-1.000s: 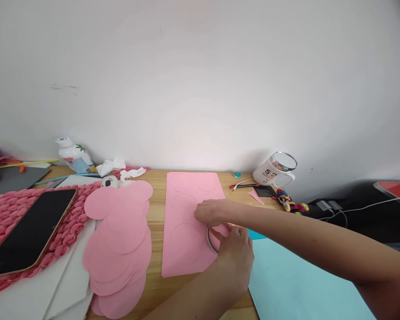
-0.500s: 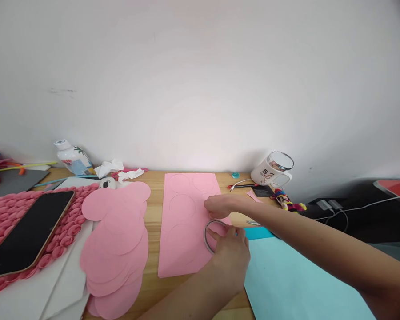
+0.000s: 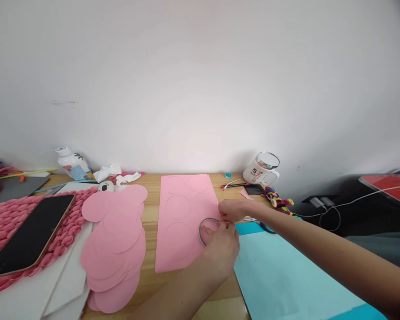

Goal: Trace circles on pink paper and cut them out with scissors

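A stack of pink paper (image 3: 183, 242) lies on the wooden desk, its top sheet marked with several drawn circles. Near its right side sits a thin grey ring (image 3: 200, 233) flat on the paper. My left hand (image 3: 222, 249) presses and grips the ring, fingers along its right part and one fingertip inside. Just beyond the ring's right edge, my right hand (image 3: 233, 210) is closed in a pinch against the paper. What it pinches is hidden behind the fingers.
Overlapping pink paper circles (image 3: 113, 262) lie left. Beyond them a phone (image 3: 33, 233) rests on a pink bumpy piece (image 3: 6, 218). A white mug (image 3: 262, 169) and scissors (image 3: 267, 228) are right, with light blue sheets (image 3: 286, 275) in front. A bottle (image 3: 74, 164) stands back left.
My right hand has moved from the ring's far side round to its right edge, closer to my left fingers. The ring stays under my left hand. The view has shifted slightly.
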### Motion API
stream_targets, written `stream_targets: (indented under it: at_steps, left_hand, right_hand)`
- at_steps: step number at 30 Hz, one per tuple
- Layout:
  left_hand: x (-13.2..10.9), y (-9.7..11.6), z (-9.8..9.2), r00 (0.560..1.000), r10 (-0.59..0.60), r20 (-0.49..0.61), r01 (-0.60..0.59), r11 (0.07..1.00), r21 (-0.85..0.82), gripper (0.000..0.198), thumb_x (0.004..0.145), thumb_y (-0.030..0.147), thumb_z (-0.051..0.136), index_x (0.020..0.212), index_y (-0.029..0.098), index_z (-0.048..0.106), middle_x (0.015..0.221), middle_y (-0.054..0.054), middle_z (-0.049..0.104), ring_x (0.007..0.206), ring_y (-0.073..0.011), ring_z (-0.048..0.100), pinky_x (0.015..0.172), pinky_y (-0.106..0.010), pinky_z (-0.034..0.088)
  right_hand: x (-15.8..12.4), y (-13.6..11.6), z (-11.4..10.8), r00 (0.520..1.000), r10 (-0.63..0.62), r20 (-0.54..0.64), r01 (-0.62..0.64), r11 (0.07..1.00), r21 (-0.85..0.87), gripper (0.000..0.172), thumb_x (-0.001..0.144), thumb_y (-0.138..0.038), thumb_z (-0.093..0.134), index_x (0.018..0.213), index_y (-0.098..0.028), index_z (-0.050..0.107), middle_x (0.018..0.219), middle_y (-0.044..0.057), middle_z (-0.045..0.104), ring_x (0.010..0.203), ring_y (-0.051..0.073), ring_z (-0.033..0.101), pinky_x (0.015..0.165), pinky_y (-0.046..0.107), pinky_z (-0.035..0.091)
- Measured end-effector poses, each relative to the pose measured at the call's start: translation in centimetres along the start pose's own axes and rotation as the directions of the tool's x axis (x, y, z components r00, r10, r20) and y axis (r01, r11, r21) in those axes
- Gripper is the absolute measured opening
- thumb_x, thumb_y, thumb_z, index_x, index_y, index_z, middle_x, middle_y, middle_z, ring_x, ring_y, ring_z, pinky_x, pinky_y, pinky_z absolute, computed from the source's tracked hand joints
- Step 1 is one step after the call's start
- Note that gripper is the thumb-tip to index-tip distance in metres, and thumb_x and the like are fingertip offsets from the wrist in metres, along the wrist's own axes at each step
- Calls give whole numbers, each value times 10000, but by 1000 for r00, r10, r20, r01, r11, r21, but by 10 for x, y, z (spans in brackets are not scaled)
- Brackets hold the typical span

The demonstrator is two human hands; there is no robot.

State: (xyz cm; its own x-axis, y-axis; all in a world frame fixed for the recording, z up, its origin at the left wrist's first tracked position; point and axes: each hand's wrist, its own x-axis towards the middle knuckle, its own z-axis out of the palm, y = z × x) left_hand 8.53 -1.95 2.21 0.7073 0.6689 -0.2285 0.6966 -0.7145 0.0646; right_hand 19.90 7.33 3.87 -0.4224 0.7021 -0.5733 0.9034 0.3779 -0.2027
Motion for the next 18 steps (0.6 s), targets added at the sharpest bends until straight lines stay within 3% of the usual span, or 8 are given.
stream_targets:
  at_steps: [5,7,9,11,14,17,18]
  left_hand:
    - [-18,-9,-13,999,50,-10,-49,998,28,458,597,53,643,1045,83,557,1078,-167,516,952,-286,504,704,-435,487]
    - [-24,-16,-9,995,41,-95,-46,998,-51,409,561,-16,619,958,80,585,1011,-158,546,960,-292,511,726,-409,475]
    - [-30,-25,-1,981,-3,-194,-45,970,-238,363,566,-66,562,894,85,599,956,-135,575,953,-274,530,771,-381,459]
    - [-34,-34,9,972,-45,-232,-39,938,-345,291,625,-41,518,854,117,603,963,-100,589,919,-226,556,760,-325,465]
    - [-42,-48,21,955,-106,-279,-33,891,-452,144,781,98,476,755,159,603,903,-49,607,830,-157,590,717,-254,480]
    - [-60,-66,26,910,-206,-360,-28,836,-548,162,821,207,498,955,192,589,1083,-52,603,1052,-164,552,899,-273,431]
    - [-69,-73,28,876,-290,-386,-28,768,-640,217,780,229,562,993,197,587,1155,-62,589,1145,-187,502,967,-295,386]
  right_hand:
    - [-39,3,5,977,3,-212,33,986,162,173,757,-150,466,630,-162,583,632,12,590,580,126,506,521,218,347]
    - [-54,-4,17,951,23,-308,67,958,278,222,837,-215,371,763,-165,575,727,28,611,619,128,532,533,217,380]
    - [-64,-14,37,917,61,-394,161,848,505,230,858,-281,362,804,-166,554,719,24,602,623,134,544,549,229,409]
    - [-69,-25,60,889,85,-451,222,781,584,241,872,-314,355,823,-174,545,685,11,585,613,134,531,573,243,420]
    - [-69,-37,90,852,137,-505,234,762,603,227,882,-304,332,814,-189,516,728,16,585,606,139,517,568,260,412]
    - [-67,-43,107,802,164,-574,241,791,562,234,895,-326,322,773,-203,479,735,18,581,616,154,500,582,279,398]
    - [-67,-44,110,789,170,-591,246,794,556,242,899,-335,318,761,-206,470,728,18,580,624,159,501,592,285,398]
